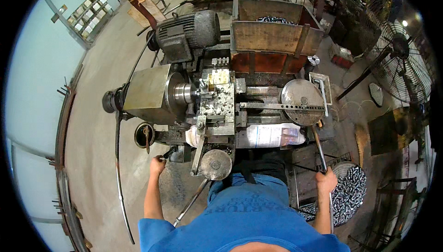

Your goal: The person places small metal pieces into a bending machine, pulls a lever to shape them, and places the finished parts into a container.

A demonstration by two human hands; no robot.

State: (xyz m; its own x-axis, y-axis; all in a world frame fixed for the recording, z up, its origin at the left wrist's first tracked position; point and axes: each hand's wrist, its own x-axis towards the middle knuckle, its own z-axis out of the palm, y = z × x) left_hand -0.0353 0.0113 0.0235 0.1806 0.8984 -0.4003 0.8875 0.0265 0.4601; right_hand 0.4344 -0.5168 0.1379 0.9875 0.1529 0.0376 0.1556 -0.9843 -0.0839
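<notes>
My right hand (326,181) is wrapped round a long metal lever (319,148) that runs down from a round steel disc (302,100) at the lathe's right end. My left hand (158,165) is closed at the lathe's near left side, beside a small dark metal piece (171,152). What its fingers hold, if anything, is too small to make out. Before my body stands the lathe, with a shiny chuck (184,93) and a chip-strewn tool slide (217,102). A second lever (193,201) slants from a smaller disc (216,164), with neither hand on it.
A pot with a brush (146,135) is near my left hand. Behind the lathe are a grey motor (187,30) and a metal bin (272,37). At right stand a basket of small shiny metal parts (350,194) and a caged fan (399,49). A long rod (121,183) hangs at left.
</notes>
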